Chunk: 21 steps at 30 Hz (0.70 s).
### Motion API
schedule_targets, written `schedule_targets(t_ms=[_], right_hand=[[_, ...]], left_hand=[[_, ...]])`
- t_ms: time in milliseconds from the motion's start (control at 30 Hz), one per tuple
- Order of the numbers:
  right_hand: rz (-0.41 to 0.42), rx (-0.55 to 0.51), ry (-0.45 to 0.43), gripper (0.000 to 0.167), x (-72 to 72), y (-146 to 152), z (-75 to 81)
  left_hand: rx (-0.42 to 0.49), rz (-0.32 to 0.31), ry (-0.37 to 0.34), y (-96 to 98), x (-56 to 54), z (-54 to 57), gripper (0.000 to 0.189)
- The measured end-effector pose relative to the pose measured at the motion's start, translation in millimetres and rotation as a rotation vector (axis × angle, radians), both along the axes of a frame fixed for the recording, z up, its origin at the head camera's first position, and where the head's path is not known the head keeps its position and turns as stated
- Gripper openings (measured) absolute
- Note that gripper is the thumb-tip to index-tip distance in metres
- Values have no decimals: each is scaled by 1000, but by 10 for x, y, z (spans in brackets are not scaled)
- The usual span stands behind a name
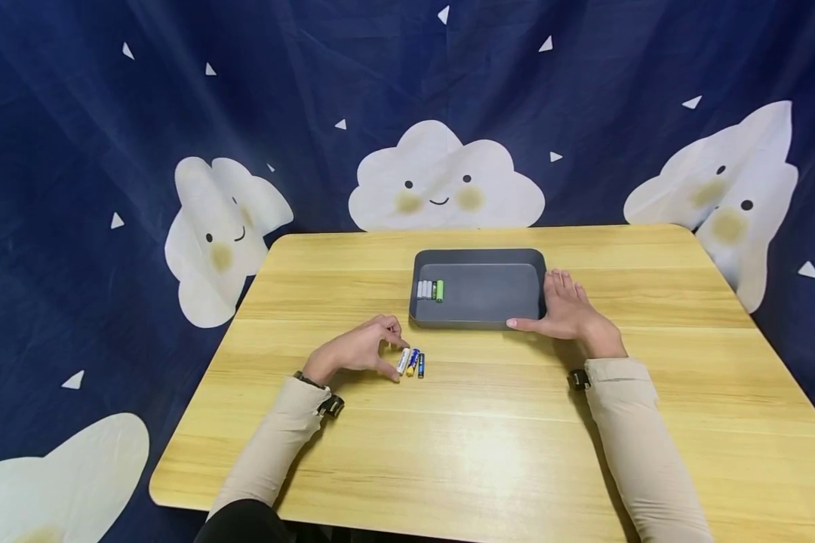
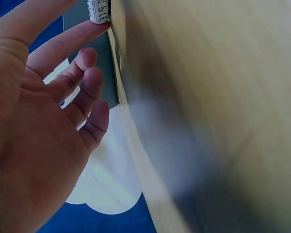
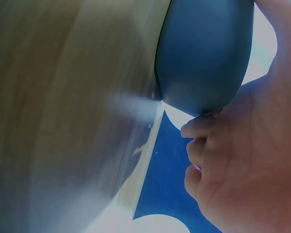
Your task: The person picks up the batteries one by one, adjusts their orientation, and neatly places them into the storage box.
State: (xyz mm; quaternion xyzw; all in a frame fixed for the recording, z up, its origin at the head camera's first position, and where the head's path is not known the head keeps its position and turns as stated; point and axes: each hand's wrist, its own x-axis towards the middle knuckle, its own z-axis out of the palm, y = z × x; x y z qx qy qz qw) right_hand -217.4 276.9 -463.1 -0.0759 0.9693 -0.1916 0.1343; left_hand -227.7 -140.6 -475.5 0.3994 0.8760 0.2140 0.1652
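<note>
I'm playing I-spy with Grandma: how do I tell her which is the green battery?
Find the dark gray tray on the table. Inside, near its left wall, is a row of batteries. The green battery is at the row's right end, the only bright green one.

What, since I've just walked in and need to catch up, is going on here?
Someone is sorting out batteries with bare hands. The left hand pinches the white battery by its ends on the table, with two blue batteries lying next to it. The right hand rests against the right end of the tray, where a row of batteries already stands at the left end.
</note>
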Motion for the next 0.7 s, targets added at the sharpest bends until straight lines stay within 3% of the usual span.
schedule_targets(t_ms=[400, 700], right_hand=[[-3, 2, -15, 142, 3, 3, -18], [-4, -4, -14, 141, 6, 2, -17]], left_hand=[[-17, 16, 45, 9, -8, -31, 54], [44, 35, 37, -69, -54, -47, 54]])
